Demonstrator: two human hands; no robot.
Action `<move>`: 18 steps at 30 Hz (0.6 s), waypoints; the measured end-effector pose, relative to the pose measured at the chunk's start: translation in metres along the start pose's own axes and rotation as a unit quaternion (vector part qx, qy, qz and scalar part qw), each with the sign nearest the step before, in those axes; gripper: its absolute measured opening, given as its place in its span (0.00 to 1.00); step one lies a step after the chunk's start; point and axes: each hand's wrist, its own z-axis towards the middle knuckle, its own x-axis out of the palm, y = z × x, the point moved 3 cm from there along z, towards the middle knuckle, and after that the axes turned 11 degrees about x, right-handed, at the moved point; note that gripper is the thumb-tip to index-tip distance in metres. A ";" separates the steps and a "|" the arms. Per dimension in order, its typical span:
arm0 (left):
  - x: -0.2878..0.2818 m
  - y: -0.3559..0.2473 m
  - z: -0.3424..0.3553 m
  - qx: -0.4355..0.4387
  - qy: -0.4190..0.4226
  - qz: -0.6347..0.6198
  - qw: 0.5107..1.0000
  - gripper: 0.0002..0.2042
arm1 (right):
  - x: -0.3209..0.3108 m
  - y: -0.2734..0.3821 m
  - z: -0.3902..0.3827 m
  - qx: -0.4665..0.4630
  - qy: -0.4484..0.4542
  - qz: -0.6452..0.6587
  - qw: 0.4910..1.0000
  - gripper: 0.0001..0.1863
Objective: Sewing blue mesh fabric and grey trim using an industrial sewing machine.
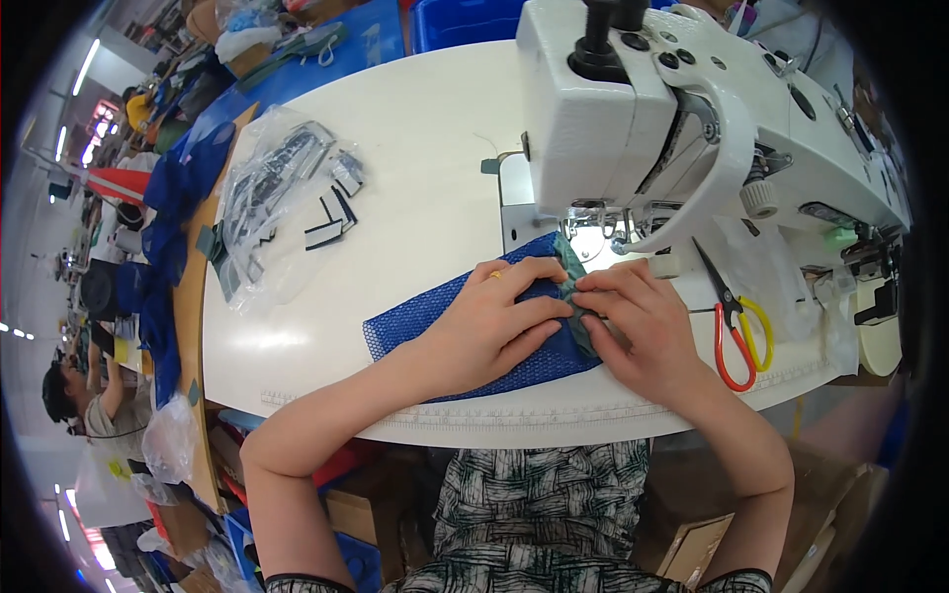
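A piece of blue mesh fabric [415,327] lies on the white sewing table, with a green fabric strip [573,262] along its right edge. That edge reaches up to the lit needle area of the white sewing machine [603,119]. My left hand [494,321] rests on the mesh, its fingers bent and closed on the fabric beside the strip. From the other side my right hand [643,321] pinches the green strip between thumb and fingers. Both sets of fingertips nearly meet there, just below the presser foot [590,210]. The fabric under my palms is hidden.
Scissors [734,321] with red and yellow handles lie right of my right hand. At the table's left, a clear plastic bag [272,188] holds strips, with loose dark-and-white strips [326,222] beside it. A printed ruler [474,419] follows the front edge. A person [99,405] works far left.
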 end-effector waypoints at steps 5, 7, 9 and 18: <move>-0.005 0.004 0.002 0.006 0.026 -0.014 1.000 0.10 | 0.001 0.000 0.000 -0.017 0.014 -0.012 1.000 0.17; -0.011 0.004 0.004 0.018 0.034 -0.014 0.999 0.10 | 0.002 0.001 0.001 -0.011 0.018 -0.009 1.000 0.17; -0.021 0.002 0.009 0.051 -0.016 -0.058 0.997 0.04 | 0.003 0.002 0.000 -0.004 0.022 -0.007 1.000 0.18; -0.020 -0.009 0.024 -0.001 -0.005 0.127 0.992 0.04 | 0.004 0.007 -0.003 -0.003 0.024 -0.040 0.999 0.19</move>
